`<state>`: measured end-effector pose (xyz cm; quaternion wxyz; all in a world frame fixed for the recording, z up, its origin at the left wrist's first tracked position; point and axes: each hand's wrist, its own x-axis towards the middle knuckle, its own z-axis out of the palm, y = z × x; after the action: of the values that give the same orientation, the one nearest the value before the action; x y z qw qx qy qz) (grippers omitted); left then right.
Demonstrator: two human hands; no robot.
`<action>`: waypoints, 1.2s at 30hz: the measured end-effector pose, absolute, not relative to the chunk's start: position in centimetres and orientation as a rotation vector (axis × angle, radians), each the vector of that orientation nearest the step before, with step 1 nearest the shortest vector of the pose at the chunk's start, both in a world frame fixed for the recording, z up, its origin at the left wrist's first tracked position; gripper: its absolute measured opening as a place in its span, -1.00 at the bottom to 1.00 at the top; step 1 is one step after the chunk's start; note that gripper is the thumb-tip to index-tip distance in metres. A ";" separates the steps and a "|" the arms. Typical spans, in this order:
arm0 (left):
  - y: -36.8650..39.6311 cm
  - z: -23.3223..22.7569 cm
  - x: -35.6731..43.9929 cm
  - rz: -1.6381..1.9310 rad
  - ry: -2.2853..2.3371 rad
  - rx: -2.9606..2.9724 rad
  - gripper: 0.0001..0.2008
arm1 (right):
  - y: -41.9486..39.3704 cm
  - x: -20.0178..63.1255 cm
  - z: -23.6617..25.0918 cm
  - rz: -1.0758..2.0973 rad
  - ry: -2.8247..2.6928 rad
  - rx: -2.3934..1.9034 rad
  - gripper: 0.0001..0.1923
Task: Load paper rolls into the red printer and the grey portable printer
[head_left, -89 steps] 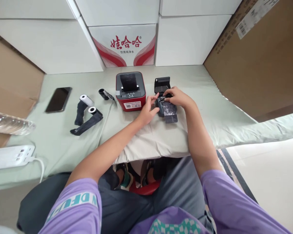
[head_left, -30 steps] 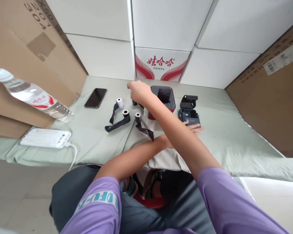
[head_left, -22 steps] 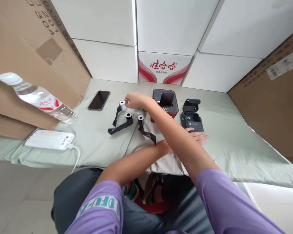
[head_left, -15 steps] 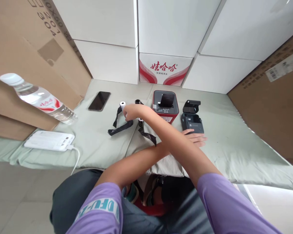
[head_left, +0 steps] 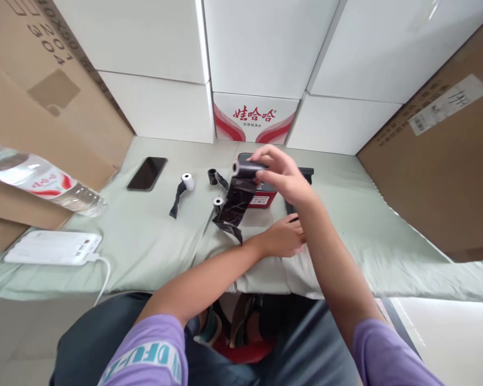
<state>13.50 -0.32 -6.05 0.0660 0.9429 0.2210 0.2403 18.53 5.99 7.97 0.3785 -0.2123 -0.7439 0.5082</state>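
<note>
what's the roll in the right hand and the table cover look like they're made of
Roll held up by the right hand: looks like a thin black film or ribbon on a pale core. The loose tail hangs limp, creased and glossy. It could also be coated paper.

Table cover: pale green woven cloth, matte, with soft wrinkles and a draped front edge.

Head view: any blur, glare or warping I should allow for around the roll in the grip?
Head view: right hand and its black roll are slightly motion-soft; wide-angle warping bends the white boxes and bottle at the edges; light is even and soft, with mild glare on the phone; the left hand is sharp.
</note>
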 end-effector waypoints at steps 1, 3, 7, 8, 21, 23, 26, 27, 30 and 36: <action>-0.3 -5.9 13.5 0.714 0.647 2.894 -0.62 | 6.0 20.3 7.8 1.276 -1.818 -0.574 -0.66; -0.3 -5.9 13.6 0.714 0.604 2.945 -0.58 | 6.4 23.7 7.2 1.199 -1.670 -0.660 -0.61; -0.3 -6.1 13.5 0.764 0.627 2.927 -0.56 | 8.5 29.6 4.0 1.059 -1.446 -0.806 -0.57; -0.3 -6.2 13.5 0.775 0.641 2.921 -0.56 | 9.1 30.6 2.9 1.032 -1.382 -0.817 -0.57; -0.4 -5.9 13.4 0.920 0.851 2.787 -0.61 | 10.8 32.6 -1.5 0.895 -1.027 -0.991 -0.45; -0.4 -5.8 13.4 0.931 0.857 2.786 -0.62 | 10.5 32.7 -1.5 0.940 -1.037 -0.975 -0.45; -0.4 -5.6 13.3 0.903 0.886 2.774 -0.61 | 10.5 33.1 -1.7 0.961 -1.105 -0.990 -0.42; -0.4 -5.6 13.3 0.894 0.893 2.772 -0.60 | 10.5 33.2 -1.7 0.958 -1.133 -1.008 -0.40; -0.4 -5.5 13.2 0.900 0.898 2.778 -0.60 | 10.3 33.4 -1.5 0.964 -1.198 -1.027 -0.30; -0.2 -5.8 13.3 0.961 0.873 2.793 -0.62 | 10.0 32.9 -1.4 1.059 -1.232 -0.886 -0.29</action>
<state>13.29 -0.19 -5.78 0.0309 0.9063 0.2834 0.3120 32.87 10.03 -1.39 0.6017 -0.3825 -0.5316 0.4571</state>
